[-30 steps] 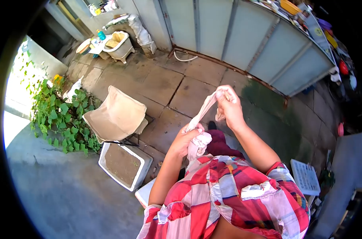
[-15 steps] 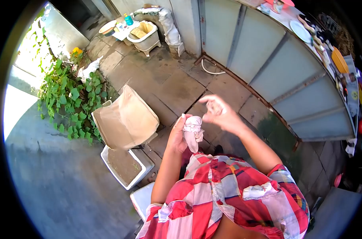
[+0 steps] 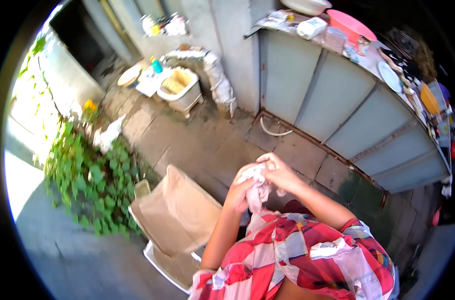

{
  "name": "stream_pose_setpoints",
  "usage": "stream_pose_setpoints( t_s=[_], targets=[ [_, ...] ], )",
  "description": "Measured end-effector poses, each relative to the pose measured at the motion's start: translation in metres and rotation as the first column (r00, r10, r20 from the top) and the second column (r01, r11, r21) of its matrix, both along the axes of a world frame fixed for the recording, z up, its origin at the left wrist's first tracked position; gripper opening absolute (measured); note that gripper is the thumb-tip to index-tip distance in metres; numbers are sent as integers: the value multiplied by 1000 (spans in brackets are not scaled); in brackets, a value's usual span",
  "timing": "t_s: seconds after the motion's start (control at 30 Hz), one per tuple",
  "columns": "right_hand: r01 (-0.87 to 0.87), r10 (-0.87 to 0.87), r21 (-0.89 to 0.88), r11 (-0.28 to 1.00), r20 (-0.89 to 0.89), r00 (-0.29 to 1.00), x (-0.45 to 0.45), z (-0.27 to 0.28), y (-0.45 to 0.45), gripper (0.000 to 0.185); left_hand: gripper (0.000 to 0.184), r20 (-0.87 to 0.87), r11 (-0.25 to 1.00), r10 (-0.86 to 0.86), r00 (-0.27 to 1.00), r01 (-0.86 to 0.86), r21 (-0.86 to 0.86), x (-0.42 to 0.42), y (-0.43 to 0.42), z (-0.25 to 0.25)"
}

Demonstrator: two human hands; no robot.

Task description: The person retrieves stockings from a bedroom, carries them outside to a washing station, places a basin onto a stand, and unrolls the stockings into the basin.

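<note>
A pale pink cloth [image 3: 256, 187] is bunched up between my two hands, in front of the red checked shirt. My left hand [image 3: 238, 190] is closed around its left side. My right hand [image 3: 277, 171] has its fingers closed on the top right of the cloth, close to the left fingertips. The lower end of the fabric hangs down toward the shirt. A beige folding chair [image 3: 175, 210] stands to the left of my left forearm.
A white box of soil [image 3: 177, 265] lies beside the chair. Green plants [image 3: 90, 182] grow at left. A washbasin [image 3: 180, 92] stands farther back. Metal panels [image 3: 327, 95] support a cluttered counter with a pink basin [image 3: 350, 26].
My right hand, apart from the cloth half a second ago, has come back onto it and closed. The view has shifted, bringing more of the counter into sight.
</note>
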State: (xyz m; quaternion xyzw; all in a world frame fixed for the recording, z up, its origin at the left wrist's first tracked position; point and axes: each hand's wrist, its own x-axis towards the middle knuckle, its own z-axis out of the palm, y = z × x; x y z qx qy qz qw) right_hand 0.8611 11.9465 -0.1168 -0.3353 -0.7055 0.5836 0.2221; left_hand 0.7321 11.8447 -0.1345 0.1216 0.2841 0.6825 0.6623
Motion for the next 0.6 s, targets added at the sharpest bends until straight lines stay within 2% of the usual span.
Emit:
stream_pose_setpoints(
  t_s=[0.03, 0.07, 0.13, 0.2, 0.27, 0.3, 0.33, 0.37, 0.4, 0.47, 0.53, 0.6],
  targets=[
    [-29, 29, -100, 995, -9, 1000, -8, -8, 5, 39, 42, 12, 998, 40, 999, -40, -43, -11, 1, -9],
    [-7, 8, -79, 997, 5, 1000, -18, -4, 7, 41, 39, 22, 992, 88, 996, -85, -92, -21, 1, -17],
    [-33, 38, -88, 996, 60, 997, -28, 11, 17, 39, 35, 75, 986, 121, 990, -111, -126, -39, 1, -29],
    [-41, 45, -109, 993, 38, 998, -38, 5, 39, 35, 30, 69, 961, 166, 984, -146, -234, -62, -7, -61],
    [-82, 57, -166, 983, -150, 987, -44, 2, 65, 31, 34, 76, 928, 244, 967, -211, -306, -78, -18, -81],
    [-37, 33, -128, 991, -36, 999, -47, 18, 79, 26, 35, 59, 889, 332, 942, -291, -352, -82, -21, -79],
    [14, -15, 16, 1000, 21, 1000, -49, 27, 96, 17, 37, 39, 840, 418, 908, -370, -397, -85, -23, -77],
    [42, -42, -69, 997, 0, 999, -50, 39, 113, 15, 39, 134, 906, 334, 933, -278, -319, -97, -33, -91],
    [66, -70, -154, 986, -18, 997, -51, 52, 132, 15, 43, 118, 868, 420, 900, -360, -340, -98, -34, -82],
    [72, -122, -239, 968, -201, 972, -54, 60, 186, 16, 43, 107, 916, 342, 934, -306, -259, -112, -45, -92],
    [126, -159, -143, 982, -254, 954, -58, 88, 244, 17, 43, 37, 835, 467, 884, -427, -346, -119, -45, -100],
    [214, -267, -177, 961, -369, 890, -65, 125, 301, 18, 38, -77, 694, 593, 802, -557, -456, -123, -35, -104]
  ],
)
